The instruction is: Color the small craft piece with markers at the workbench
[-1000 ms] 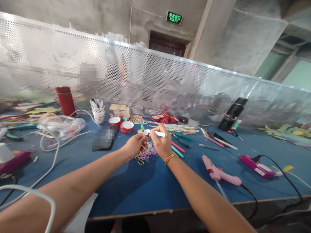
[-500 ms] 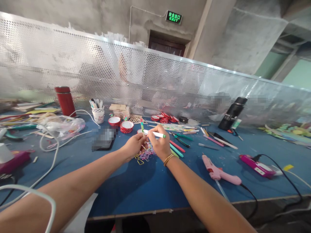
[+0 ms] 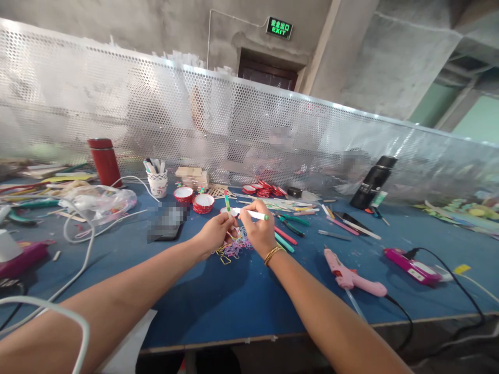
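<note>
My left hand (image 3: 217, 234) is closed on the lower end of a small flat stick (image 3: 227, 201), held upright, its upper part coloured red and green. In my right hand (image 3: 258, 228) is a white marker pen (image 3: 255, 214) with a green end, its tip pointing left, close beside the stick; I cannot tell whether they touch. Under both hands lies a heap of pastel paper clips (image 3: 237, 248), partly hidden by my fingers. A red marker (image 3: 286, 235) and a green marker (image 3: 284, 242) lie just right of my right hand.
Red-and-white round cups (image 3: 203, 203) and a paper cup of pens (image 3: 157, 183) stand behind. A phone (image 3: 168, 223) lies left. Pliers (image 3: 290, 224), a pink glue gun (image 3: 353, 278) and a black bottle (image 3: 373, 182) are to the right. White cables (image 3: 83, 259) loop at left.
My right hand with the marker has shifted slightly right, away from the stick. More green shows on the stick's middle. The left hand has hardly moved.
</note>
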A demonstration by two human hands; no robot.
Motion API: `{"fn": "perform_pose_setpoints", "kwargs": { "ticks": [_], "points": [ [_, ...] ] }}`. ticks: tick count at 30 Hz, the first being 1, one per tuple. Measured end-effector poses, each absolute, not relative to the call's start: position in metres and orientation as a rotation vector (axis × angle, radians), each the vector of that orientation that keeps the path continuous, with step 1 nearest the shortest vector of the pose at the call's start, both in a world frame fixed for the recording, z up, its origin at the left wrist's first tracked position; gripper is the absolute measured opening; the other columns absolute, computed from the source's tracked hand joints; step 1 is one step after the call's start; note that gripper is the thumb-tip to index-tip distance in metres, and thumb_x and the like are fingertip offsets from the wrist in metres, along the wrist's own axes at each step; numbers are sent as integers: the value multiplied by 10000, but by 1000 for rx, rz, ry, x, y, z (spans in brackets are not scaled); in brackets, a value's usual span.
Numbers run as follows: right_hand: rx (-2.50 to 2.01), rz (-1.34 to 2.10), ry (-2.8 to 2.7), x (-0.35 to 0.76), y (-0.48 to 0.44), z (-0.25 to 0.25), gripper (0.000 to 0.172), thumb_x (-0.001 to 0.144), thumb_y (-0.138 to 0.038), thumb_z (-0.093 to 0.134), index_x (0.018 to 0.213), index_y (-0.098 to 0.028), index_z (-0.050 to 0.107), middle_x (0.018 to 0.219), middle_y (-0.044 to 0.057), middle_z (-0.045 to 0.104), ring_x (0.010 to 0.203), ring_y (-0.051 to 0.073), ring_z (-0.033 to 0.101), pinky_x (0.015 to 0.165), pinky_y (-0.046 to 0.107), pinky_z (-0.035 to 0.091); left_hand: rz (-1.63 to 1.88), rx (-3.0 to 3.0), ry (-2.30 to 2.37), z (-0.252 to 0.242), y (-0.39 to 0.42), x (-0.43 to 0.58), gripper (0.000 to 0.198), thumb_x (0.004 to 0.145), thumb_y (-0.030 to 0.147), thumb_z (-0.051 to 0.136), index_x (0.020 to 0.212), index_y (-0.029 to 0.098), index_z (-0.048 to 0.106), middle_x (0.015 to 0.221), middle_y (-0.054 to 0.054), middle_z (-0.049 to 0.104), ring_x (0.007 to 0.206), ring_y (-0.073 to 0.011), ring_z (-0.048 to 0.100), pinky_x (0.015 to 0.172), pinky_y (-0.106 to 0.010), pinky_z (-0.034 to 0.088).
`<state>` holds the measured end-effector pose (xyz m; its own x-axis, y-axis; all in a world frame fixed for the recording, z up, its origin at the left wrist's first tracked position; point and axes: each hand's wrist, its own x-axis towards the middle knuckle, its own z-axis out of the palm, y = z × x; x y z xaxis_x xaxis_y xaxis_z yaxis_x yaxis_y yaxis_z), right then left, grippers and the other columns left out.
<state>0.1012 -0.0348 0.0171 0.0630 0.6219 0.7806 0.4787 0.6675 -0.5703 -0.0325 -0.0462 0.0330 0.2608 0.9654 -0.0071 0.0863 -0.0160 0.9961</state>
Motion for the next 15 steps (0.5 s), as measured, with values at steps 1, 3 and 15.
{"fn": "perform_pose_setpoints", "kwargs": {
  "ticks": [1,3,15],
  "points": [
    [-935,137,-1581,101,-35,17,130,852,-286,528,745,-212,527,699,-5,614,670,156,573,681,282,439,976,1388,1062,33,-46,-33,194,900,288,457,751,170,492,594,25,558,378,-41,432,388,-159,255],
    [-941,137,-1597,101,-35,17,126,846,-284,533,742,-213,525,704,-2,615,677,159,572,674,280,437,979,1391,1052,32,-46,-33,201,895,303,472,747,169,492,601,23,562,381,-40,436,387,-160,254],
    [-945,119,-1605,101,-35,17,129,846,-277,532,736,-210,520,694,-7,603,679,157,565,672,276,428,957,1420,1082,33,-44,-34,213,932,267,389,771,167,486,608,27,544,386,-42,436,383,-160,258]
  ]
}}
